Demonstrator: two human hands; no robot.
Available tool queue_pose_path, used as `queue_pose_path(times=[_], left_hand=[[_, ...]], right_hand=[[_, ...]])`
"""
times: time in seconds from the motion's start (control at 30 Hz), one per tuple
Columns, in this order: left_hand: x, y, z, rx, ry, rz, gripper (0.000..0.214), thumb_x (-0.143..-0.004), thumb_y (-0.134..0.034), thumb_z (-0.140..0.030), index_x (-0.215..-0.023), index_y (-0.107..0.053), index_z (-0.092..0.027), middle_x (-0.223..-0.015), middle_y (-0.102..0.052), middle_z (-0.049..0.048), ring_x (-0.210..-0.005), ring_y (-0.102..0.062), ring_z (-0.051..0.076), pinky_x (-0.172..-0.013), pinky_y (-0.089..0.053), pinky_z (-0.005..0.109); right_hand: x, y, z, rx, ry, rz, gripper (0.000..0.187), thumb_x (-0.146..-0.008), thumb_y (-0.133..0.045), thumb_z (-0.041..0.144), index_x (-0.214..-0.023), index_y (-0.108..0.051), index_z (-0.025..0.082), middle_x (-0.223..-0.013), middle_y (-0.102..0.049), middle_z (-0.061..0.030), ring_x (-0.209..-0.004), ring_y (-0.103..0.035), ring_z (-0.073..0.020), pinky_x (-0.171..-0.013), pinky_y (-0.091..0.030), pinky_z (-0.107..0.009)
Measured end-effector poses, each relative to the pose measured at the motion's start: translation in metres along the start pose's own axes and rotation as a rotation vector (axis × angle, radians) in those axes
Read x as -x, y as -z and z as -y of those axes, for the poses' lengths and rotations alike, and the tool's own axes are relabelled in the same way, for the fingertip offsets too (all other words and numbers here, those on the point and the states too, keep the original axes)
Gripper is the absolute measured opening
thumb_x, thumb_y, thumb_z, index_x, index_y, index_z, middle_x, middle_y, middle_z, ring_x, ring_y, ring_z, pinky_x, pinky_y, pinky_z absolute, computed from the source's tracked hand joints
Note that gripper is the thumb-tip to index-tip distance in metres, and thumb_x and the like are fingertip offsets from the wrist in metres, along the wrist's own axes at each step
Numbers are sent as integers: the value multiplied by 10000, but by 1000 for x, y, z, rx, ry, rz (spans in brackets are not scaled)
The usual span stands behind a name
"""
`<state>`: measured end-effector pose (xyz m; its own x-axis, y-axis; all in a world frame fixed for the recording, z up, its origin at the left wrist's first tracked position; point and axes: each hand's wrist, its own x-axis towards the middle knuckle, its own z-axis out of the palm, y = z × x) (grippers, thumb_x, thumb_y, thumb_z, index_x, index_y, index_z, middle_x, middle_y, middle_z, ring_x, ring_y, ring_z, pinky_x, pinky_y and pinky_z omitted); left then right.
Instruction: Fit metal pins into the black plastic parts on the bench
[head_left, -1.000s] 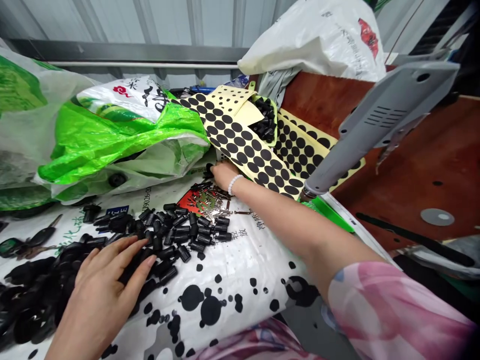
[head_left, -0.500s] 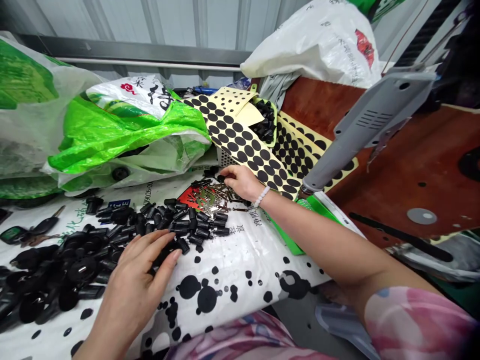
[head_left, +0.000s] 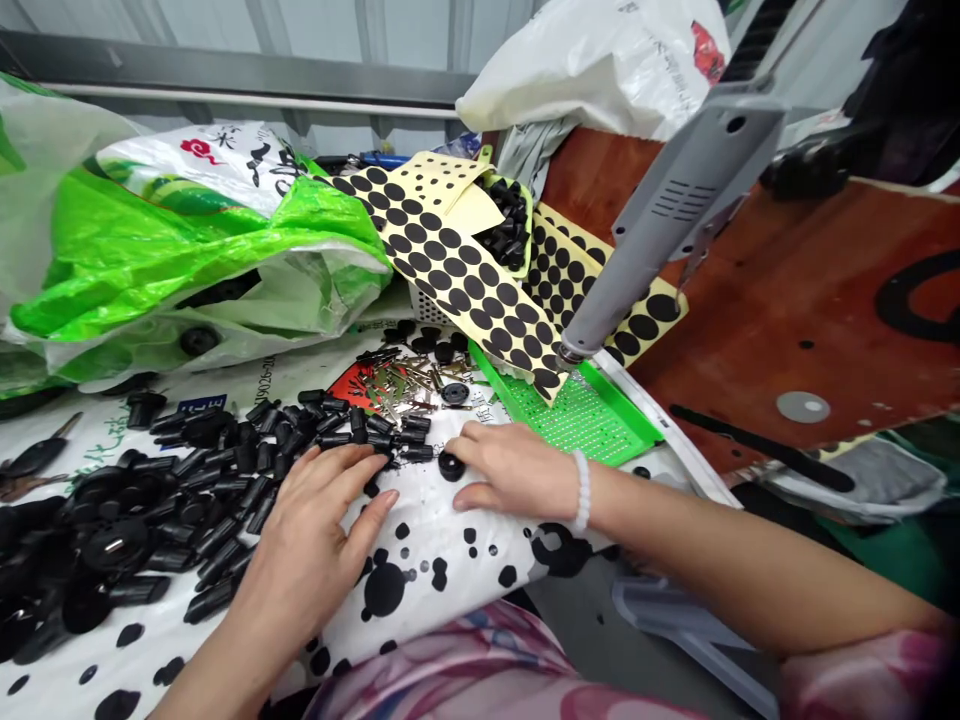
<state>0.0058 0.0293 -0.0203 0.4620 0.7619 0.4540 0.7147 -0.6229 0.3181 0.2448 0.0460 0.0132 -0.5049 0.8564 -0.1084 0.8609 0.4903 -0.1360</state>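
My left hand (head_left: 315,535) lies flat with fingers stretched out on the right edge of a heap of small black plastic tubes (head_left: 225,470), on a white printed sack (head_left: 450,570). My right hand (head_left: 514,470) rests palm down on the sack just right of it, fingers extended, its fingertips touching a round black cap (head_left: 451,466). A white bead bracelet (head_left: 581,488) circles my right wrist. A small pile of silver metal key blades (head_left: 401,380) lies beyond both hands.
Yellow sheets with black round stickers (head_left: 465,275) drape over a green perforated tray (head_left: 585,415). A grey machine arm (head_left: 667,210) reaches down over the tray. Green-and-white plastic bags (head_left: 172,260) stand at the left, a red-brown board (head_left: 810,300) at the right. Car keys (head_left: 34,460) lie far left.
My right hand has drawn back from the sticker sheets toward me, bringing a round black cap down onto the sack. My left hand has slid right along the heap.
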Motion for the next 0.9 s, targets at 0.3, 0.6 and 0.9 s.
queue_pose_path(times=[0.3, 0.6, 0.9], left_hand=[[-17, -30, -32, -56, -117, 123, 329, -846, -556, -343, -1070, -633, -114, -1073, -658, 140, -924, -636, 279, -794, -527, 433], [-16, -36, -48, -151, 44, 317, 370, -854, -542, -308, -1175, -577, -128, -1149, -580, 144, -874, -638, 258, -763, -544, 406], [-19, -37, -51, -79, 110, 420, 349, -849, -529, -239, -1153, -599, -82, -1046, -613, 151, -964, -594, 308, -854, -490, 451]], right_hand=[[10, -11, 2, -59, 53, -6, 227, -882, -558, 300, -1093, -600, 226, -963, -678, -8, -839, -621, -133, -655, -398, -223], [-35, -4, -23, 131, -142, -80, 194, -873, -476, 138, -860, -666, 104, -876, -678, -138, -812, -635, -231, -607, -373, -297], [-51, -12, -8, 156, -139, -66, 293, -883, -355, 62, -1023, -608, 113, -953, -649, -140, -837, -628, -234, -639, -389, -307]])
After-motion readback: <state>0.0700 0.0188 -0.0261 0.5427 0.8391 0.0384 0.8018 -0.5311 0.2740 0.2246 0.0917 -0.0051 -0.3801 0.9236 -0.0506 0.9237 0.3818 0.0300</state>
